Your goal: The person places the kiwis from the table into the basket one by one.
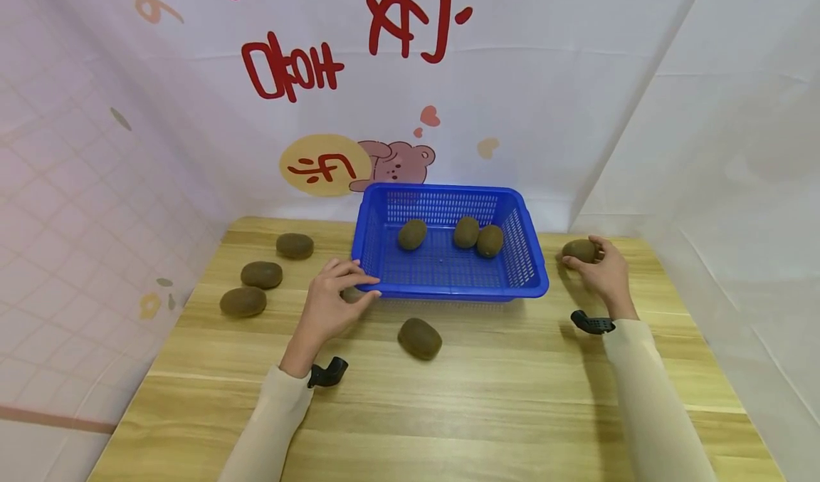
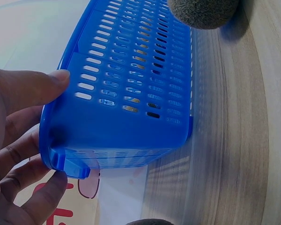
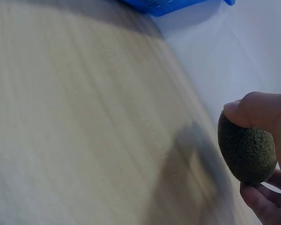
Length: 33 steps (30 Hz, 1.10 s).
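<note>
My left hand point(image 1: 334, 298) grips the front left corner of a blue plastic basket point(image 1: 442, 290). In the left wrist view its thumb point(image 2: 42, 86) presses on the rim, with the other fingers around the corner. Two kiwis lie touching on the right inside the basket, and a single kiwi point(image 1: 412, 234) sits left of them. To the right of the basket, my right hand point(image 1: 605, 272) holds a kiwi point(image 3: 247, 150) between thumb and fingertips, its shadow falling on the table in the right wrist view.
Several kiwis lie outside the basket: one kiwi point(image 1: 419, 338) in front, three to the left including a far one point(image 1: 295, 245), and another point(image 1: 351, 295) partly hidden by my left hand. A printed white cloth point(image 1: 544, 112) hangs behind the wooden table point(image 1: 487, 396).
</note>
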{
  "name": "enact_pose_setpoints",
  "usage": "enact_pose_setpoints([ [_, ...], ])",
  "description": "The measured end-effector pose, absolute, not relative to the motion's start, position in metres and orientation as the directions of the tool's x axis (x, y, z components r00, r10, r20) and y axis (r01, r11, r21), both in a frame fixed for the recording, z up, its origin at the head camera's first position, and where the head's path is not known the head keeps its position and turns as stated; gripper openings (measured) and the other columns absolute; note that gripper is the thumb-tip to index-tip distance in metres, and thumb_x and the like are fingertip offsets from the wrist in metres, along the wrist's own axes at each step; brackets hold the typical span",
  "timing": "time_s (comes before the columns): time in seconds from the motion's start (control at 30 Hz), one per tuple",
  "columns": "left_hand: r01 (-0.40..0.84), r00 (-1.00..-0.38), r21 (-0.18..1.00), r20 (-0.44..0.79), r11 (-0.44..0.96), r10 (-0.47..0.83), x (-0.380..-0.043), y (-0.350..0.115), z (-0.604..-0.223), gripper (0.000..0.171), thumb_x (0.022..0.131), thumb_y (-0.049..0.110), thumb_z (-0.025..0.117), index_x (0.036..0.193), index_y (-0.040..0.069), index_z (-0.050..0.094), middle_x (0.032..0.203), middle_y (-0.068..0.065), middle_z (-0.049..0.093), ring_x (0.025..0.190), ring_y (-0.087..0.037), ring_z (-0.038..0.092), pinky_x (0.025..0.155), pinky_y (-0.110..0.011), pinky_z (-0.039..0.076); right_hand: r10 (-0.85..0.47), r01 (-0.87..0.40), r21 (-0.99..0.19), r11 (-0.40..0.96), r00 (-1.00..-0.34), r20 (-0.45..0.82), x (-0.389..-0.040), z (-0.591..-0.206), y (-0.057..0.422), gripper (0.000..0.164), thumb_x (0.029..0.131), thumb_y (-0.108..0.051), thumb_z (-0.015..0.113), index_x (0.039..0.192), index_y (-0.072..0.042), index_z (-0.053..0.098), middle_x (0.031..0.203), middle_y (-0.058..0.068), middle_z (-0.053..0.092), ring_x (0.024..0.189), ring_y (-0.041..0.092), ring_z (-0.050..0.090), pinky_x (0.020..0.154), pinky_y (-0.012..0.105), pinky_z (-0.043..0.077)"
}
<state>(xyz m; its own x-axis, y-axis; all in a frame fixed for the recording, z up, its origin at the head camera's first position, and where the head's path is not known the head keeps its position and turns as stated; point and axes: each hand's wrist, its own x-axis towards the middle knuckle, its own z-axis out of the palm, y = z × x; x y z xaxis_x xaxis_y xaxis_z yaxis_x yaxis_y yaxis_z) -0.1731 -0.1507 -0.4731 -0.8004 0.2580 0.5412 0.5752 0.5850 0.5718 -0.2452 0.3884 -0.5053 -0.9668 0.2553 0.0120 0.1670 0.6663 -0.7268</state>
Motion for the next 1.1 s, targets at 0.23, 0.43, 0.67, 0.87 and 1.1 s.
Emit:
enact_pose_setpoints([
  [0.23,0.574,-0.801,0.572,0.541,0.586,0.256,-0.172,-0.151,-0.474,0.018,0.081,0.021,0.089,0.098,0.016,0.085,0.102,-0.004,0.076,0.12,-0.03,0.062,0.105,-0.048,0.052,0.266,0.147,-0.724,0.674,-0.962,0.053,-0.242,-0.496,0.384,0.088,0.09,-0.04,0.078,0.159,-0.005,0.036,0.153,0.028,0.045,0.131,0.048,0.052,0.101,0.056,0.049],
  [0.43,0.567,-0.805,0.573,0.539,0.592,0.248,-0.171,-0.152,-0.475,0.018,0.08,0.021,0.089,0.098,0.018,0.085,0.102,-0.002,0.076,0.12,-0.029,0.062,0.105,-0.048,0.051,0.266,0.125,-0.734,0.668,-0.961,0.078,-0.24,-0.491,0.378,0.085,0.089,-0.039,0.079,0.157,-0.006,0.039,0.151,0.028,0.048,0.128,0.046,0.054,0.1,0.052,0.05],
  [0.67,0.564,-0.808,0.581,0.534,0.586,0.248,-0.173,-0.151,-0.475,0.018,0.081,0.021,0.089,0.099,0.018,0.085,0.104,-0.002,0.076,0.121,-0.028,0.062,0.107,-0.047,0.051,0.262,0.101,-0.743,0.661,-0.96,0.103,-0.238,-0.48,0.373,0.088,0.089,-0.044,0.079,0.159,-0.01,0.038,0.152,0.025,0.049,0.129,0.046,0.055,0.102,0.054,0.05],
  [0.87,0.565,-0.808,0.585,0.534,0.582,0.249,-0.172,-0.151,-0.475,0.018,0.081,0.021,0.089,0.099,0.018,0.085,0.104,-0.002,0.076,0.121,-0.028,0.062,0.108,-0.047,0.05,0.249,0.082,-0.757,0.649,-0.962,0.109,-0.234,-0.47,0.368,0.088,0.088,-0.044,0.08,0.159,-0.012,0.039,0.152,0.025,0.049,0.13,0.047,0.056,0.105,0.059,0.049],
  [1.1,0.573,-0.802,0.58,0.543,0.579,0.249,-0.172,-0.151,-0.475,0.018,0.081,0.021,0.089,0.098,0.018,0.085,0.102,-0.002,0.076,0.121,-0.029,0.062,0.108,-0.048,0.051,0.239,0.064,-0.76,0.646,-0.963,0.122,-0.23,-0.459,0.358,0.088,0.086,-0.043,0.082,0.159,-0.015,0.04,0.152,0.024,0.05,0.13,0.046,0.057,0.106,0.06,0.05],
])
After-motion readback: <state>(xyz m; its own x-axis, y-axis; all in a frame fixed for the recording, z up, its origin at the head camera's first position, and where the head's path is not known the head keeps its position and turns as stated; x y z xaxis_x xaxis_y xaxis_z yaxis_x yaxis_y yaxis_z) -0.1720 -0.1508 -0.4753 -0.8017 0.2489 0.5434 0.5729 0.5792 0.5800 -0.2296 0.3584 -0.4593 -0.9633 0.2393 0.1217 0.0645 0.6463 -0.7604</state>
